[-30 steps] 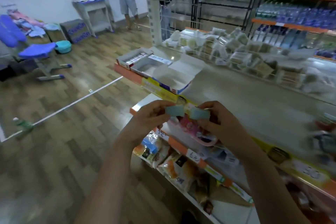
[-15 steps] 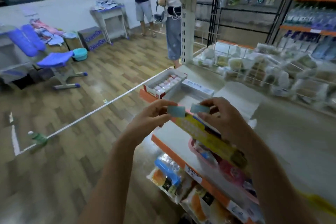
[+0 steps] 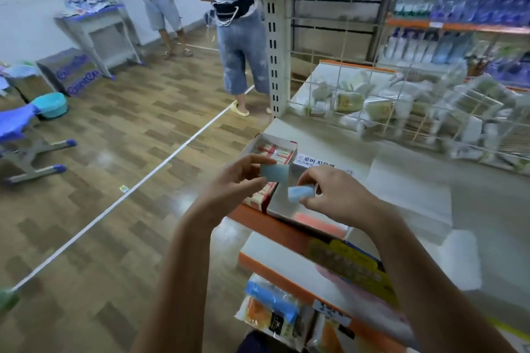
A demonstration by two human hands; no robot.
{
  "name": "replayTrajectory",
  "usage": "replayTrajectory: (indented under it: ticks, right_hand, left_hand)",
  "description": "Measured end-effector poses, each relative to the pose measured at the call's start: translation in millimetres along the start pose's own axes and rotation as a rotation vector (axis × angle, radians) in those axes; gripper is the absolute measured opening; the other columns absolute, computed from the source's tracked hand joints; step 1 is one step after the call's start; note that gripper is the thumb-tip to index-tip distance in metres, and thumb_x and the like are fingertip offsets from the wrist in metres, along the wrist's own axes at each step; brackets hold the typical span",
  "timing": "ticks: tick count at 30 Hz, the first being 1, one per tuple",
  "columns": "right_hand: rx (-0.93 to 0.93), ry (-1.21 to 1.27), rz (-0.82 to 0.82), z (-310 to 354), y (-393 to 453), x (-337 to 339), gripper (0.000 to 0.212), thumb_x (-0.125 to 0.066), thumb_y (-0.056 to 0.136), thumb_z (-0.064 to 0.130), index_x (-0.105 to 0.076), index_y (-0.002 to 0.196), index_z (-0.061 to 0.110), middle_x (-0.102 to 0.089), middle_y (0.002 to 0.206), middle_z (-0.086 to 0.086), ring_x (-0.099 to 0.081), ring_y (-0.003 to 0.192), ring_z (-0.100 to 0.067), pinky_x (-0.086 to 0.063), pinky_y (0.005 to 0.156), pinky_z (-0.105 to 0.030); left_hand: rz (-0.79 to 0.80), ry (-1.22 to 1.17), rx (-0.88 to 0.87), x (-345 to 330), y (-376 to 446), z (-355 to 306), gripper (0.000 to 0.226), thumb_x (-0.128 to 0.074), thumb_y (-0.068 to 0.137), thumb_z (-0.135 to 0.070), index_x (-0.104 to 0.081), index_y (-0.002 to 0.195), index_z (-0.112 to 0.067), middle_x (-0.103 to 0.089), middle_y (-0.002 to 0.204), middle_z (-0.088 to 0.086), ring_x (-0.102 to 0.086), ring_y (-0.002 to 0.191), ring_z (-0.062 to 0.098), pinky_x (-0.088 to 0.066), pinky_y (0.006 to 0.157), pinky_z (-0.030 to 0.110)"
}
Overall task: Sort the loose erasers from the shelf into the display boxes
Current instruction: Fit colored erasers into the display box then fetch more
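We count two pale blue erasers, one pinched in our left hand (image 3: 238,178) as the left eraser (image 3: 274,172), its long axis running left to right and its broad face toward us, and one pinched in our right hand (image 3: 335,195) as the right eraser (image 3: 300,193), lying roughly level and slightly lower. Both sit just above two open display boxes on the shelf (image 3: 401,169): the left box (image 3: 269,149) holds rows of red-and-white wrapped erasers, and the right box (image 3: 289,209) carries Korean lettering on its flap, too blurred for us to read.
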State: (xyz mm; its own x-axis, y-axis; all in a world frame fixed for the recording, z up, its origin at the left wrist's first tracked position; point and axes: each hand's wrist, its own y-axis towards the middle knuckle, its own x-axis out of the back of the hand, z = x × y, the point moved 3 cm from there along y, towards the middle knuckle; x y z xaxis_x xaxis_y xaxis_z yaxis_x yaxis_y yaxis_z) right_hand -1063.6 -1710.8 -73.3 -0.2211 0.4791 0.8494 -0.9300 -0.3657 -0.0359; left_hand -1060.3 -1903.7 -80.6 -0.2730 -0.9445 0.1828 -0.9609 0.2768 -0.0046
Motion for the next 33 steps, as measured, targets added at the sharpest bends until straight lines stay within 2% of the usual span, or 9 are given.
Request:
replayTrajectory:
  ticks: [2, 5, 9, 17, 20, 22, 26, 30, 33]
  right_hand:
    - [-0.075, -0.044, 0.049, 1, 10, -8, 0.024, -0.062, 0.083, 0.028, -0.057, 0.106, 0.022, -0.052, 0.103, 0.005, -0.046, 0.091, -0.010, -0.035, 0.074, -0.026]
    - [-0.167, -0.042, 0.102, 4, 17, -20, 0.025, -0.062, 0.083, 0.031, -0.058, 0.107, 0.022, -0.056, 0.107, 0.004, -0.050, 0.091, -0.010, -0.040, 0.075, -0.026]
    - [-0.280, 0.090, 0.095, 4, 18, -33, 0.023, -0.062, 0.084, 0.029, -0.062, 0.107, 0.026, -0.059, 0.106, 0.008, -0.054, 0.088, -0.006, -0.042, 0.068, -0.019]
    - [-0.388, 0.176, 0.127, 2, 15, -47, 0.023, -0.063, 0.086, 0.034, -0.061, 0.108, 0.031, -0.055, 0.098, 0.018, -0.050, 0.082, 0.007, -0.036, 0.065, -0.010]
    - [-0.406, 0.169, 0.107, 1, 15, -46, 0.023, -0.055, 0.089, 0.016, -0.066, 0.103, 0.031, -0.056, 0.094, 0.018, -0.049, 0.079, 0.009, -0.035, 0.064, -0.010]
    - [-0.430, 0.181, 0.091, 2, 16, -47, 0.026, -0.054, 0.088, 0.011, -0.068, 0.099, 0.031, -0.057, 0.092, 0.019, -0.050, 0.078, 0.009, -0.035, 0.064, -0.010]
    - [-0.451, 0.159, 0.053, 4, 16, -51, 0.017, -0.060, 0.087, 0.015, -0.069, 0.094, 0.028, -0.057, 0.086, 0.019, -0.049, 0.072, 0.010, -0.032, 0.057, -0.005]
    - [-0.469, 0.142, 0.024, 7, 14, -52, 0.015, -0.062, 0.088, 0.017, -0.070, 0.096, 0.027, -0.056, 0.085, 0.021, -0.048, 0.069, 0.009, -0.032, 0.055, -0.004]
    - [-0.504, 0.084, 0.001, 10, 9, -46, 0.018, -0.058, 0.089, 0.019, -0.067, 0.103, 0.028, -0.059, 0.098, 0.013, -0.049, 0.079, 0.003, -0.036, 0.067, -0.011]
  left_hand:
    - [0.072, -0.010, -0.004, 9, 16, 1, 0.031, -0.061, 0.079, -0.013, -0.065, 0.104, -0.032, -0.066, 0.095, 0.008, -0.054, 0.074, 0.007, -0.044, 0.064, 0.018]
    - [0.209, -0.013, -0.011, 21, 37, 2, 0.032, -0.059, 0.087, -0.003, -0.063, 0.109, -0.026, -0.065, 0.104, 0.016, -0.058, 0.087, 0.025, -0.048, 0.078, 0.038]
    - [0.344, 0.012, -0.039, 29, 59, 2, 0.029, -0.057, 0.088, -0.003, -0.061, 0.110, -0.023, -0.065, 0.105, 0.012, -0.057, 0.098, 0.044, -0.047, 0.086, 0.057]
    - [0.523, 0.047, -0.067, 29, 82, 12, 0.028, -0.059, 0.084, -0.015, -0.064, 0.103, -0.035, -0.063, 0.105, 0.012, -0.053, 0.099, 0.048, -0.043, 0.085, 0.068]
    - [0.562, 0.060, -0.068, 26, 85, 17, 0.028, -0.060, 0.079, -0.022, -0.064, 0.104, -0.035, -0.065, 0.104, 0.007, -0.055, 0.099, 0.044, -0.046, 0.088, 0.063]
    - [0.572, 0.084, -0.074, 24, 87, 19, 0.028, -0.060, 0.078, -0.026, -0.064, 0.103, -0.039, -0.067, 0.099, -0.002, -0.060, 0.090, 0.030, -0.051, 0.077, 0.047]
    - [0.581, 0.115, -0.124, 22, 90, 19, 0.030, -0.061, 0.085, -0.019, -0.063, 0.103, -0.042, -0.068, 0.096, -0.009, -0.057, 0.077, 0.004, -0.046, 0.062, 0.019]
    - [0.589, 0.128, -0.168, 20, 93, 16, 0.033, -0.062, 0.087, -0.012, -0.063, 0.102, -0.042, -0.068, 0.095, -0.010, -0.057, 0.075, 0.000, -0.048, 0.063, 0.016]
    - [0.592, 0.191, -0.206, 15, 97, 13, 0.030, -0.064, 0.086, -0.013, -0.063, 0.104, -0.037, -0.068, 0.095, -0.010, -0.061, 0.081, 0.006, -0.052, 0.069, 0.020]
